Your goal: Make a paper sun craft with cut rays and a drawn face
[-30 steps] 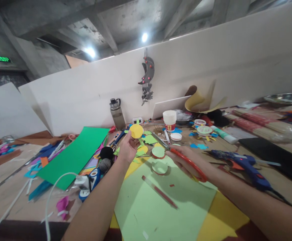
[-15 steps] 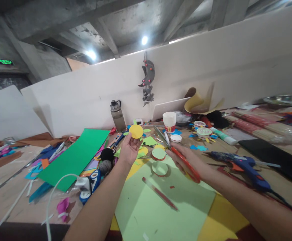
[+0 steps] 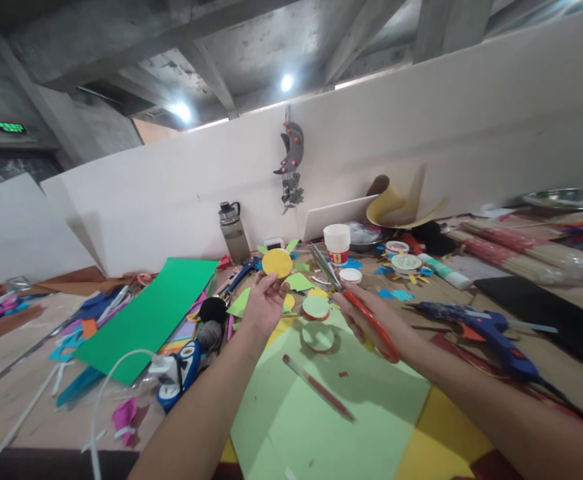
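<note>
My left hand (image 3: 263, 303) is raised over the table and pinches a yellow paper disc (image 3: 277, 263) by its lower edge. My right hand (image 3: 366, 317) grips red-handled scissors (image 3: 354, 301), whose metal blades point up and left toward the disc. Below the hands lie two round green-and-red cut-outs (image 3: 316, 307), on the far edge of a light green sheet (image 3: 321, 413). A red pencil (image 3: 317, 387) lies across that sheet.
A dark green sheet (image 3: 146, 317) lies to the left, with paper scraps around it. A blue glue gun (image 3: 486, 328) sits at right. A water bottle (image 3: 233, 231), a white cup (image 3: 337, 243) and small lids stand near the white partition. A white cable (image 3: 106, 380) curls at front left.
My left hand with the yellow disc has shifted slightly right, nearer the scissor blades. The scissors have tilted a little more upright. The view has dipped slightly.
</note>
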Demonstrator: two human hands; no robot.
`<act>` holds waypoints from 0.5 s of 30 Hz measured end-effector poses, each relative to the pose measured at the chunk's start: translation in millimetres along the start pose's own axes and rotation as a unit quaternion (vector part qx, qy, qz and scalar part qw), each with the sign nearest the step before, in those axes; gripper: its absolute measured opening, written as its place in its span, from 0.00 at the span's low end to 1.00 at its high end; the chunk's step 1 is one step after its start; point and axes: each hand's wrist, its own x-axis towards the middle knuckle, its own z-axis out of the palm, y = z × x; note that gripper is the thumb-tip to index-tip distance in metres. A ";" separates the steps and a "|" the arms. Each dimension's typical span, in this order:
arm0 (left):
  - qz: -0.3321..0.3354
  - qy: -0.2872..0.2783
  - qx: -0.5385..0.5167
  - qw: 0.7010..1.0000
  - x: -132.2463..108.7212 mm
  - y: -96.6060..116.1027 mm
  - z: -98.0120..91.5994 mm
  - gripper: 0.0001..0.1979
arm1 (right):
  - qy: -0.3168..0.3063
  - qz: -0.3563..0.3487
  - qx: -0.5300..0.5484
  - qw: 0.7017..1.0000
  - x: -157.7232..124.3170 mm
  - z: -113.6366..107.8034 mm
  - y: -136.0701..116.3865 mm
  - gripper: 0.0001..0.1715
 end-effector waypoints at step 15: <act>-0.062 -0.075 0.104 0.990 -18.3 -14.4 8.1 0.26 | -0.021 -0.051 0.009 0.998 -13.7 4.3 -12.3 0.21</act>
